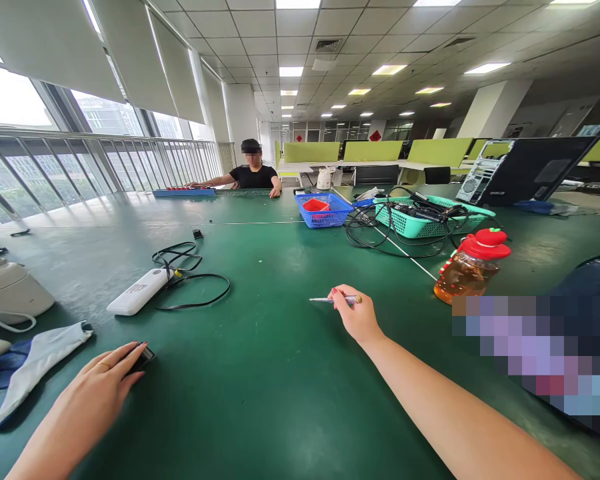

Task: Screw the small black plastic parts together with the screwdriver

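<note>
In the lower left, my left hand rests low over the green table with its fingers closed over a small black object. Only one end of that object shows beyond the fingertips, so its kind is hidden. My right hand, right of the middle, pinches a small screwdriver with a clear handle. Its thin metal shaft points left, just above the table. Ahead of my left hand lies a white power bank with a black cable looped beside it.
At left are a pale cloth item and a white appliance. A blue basket, a green basket of cables, a red-lidded bottle and a black computer case stand ahead right. Another person sits across the table.
</note>
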A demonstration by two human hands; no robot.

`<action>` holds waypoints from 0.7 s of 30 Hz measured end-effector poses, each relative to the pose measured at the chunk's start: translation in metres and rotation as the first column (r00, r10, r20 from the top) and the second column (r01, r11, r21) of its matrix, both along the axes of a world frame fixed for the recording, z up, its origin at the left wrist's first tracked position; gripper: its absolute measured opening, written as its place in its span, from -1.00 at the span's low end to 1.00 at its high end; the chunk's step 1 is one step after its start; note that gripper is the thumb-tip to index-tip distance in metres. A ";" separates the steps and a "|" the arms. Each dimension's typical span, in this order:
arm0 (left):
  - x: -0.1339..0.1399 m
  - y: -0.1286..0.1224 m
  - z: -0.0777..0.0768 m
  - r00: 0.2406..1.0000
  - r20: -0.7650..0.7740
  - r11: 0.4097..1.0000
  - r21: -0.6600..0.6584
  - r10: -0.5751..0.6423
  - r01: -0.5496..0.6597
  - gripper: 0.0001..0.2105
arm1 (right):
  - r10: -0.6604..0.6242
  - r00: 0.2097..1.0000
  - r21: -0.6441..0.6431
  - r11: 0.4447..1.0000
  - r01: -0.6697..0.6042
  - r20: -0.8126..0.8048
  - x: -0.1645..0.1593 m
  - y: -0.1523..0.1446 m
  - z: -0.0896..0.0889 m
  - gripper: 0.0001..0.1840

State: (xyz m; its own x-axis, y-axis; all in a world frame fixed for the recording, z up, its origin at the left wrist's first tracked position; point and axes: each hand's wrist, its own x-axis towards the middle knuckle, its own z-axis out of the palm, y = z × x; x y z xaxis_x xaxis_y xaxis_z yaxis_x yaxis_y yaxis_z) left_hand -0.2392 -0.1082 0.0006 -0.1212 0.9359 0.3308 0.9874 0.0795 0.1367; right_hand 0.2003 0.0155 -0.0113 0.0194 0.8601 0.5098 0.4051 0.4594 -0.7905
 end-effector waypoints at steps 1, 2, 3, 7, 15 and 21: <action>-0.001 0.000 -0.001 0.999 -0.047 1.000 -0.027 -0.014 0.013 -0.45 | 0.000 1.000 0.000 1.000 0.000 0.002 0.000 0.000 0.000 -0.63; -0.001 0.001 -0.001 0.995 -0.093 0.999 -0.049 -0.027 0.022 -0.43 | -0.001 1.000 0.000 1.000 0.001 0.004 0.000 0.000 0.000 -0.63; -0.002 0.000 -0.002 0.990 -0.134 0.998 -0.060 -0.033 0.026 -0.40 | 0.000 1.000 0.000 1.000 0.000 0.006 0.000 0.000 0.001 -0.63; -0.004 -0.001 -0.004 0.971 -0.238 1.000 0.003 0.011 -0.011 -0.38 | 0.006 1.000 0.011 1.000 -0.007 0.016 0.000 0.000 0.001 -0.63; 0.001 0.003 0.009 0.972 -0.194 0.979 -0.127 0.132 -0.158 -0.38 | 0.007 1.000 0.033 0.999 -0.007 0.022 0.001 0.001 -0.002 -0.65; 0.001 0.004 0.013 0.984 -0.116 0.973 -0.169 0.138 -0.157 -0.48 | 0.012 1.000 0.031 0.999 -0.012 0.017 0.001 0.001 -0.001 -0.66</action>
State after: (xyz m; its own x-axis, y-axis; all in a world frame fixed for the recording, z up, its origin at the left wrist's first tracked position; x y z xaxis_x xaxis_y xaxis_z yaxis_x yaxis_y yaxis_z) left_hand -0.2380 -0.1039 0.0139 -0.2364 0.9548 0.1801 0.9709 0.2392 0.0063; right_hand 0.2012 0.0166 -0.0126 0.0005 0.8440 0.5363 0.4128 0.4883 -0.7689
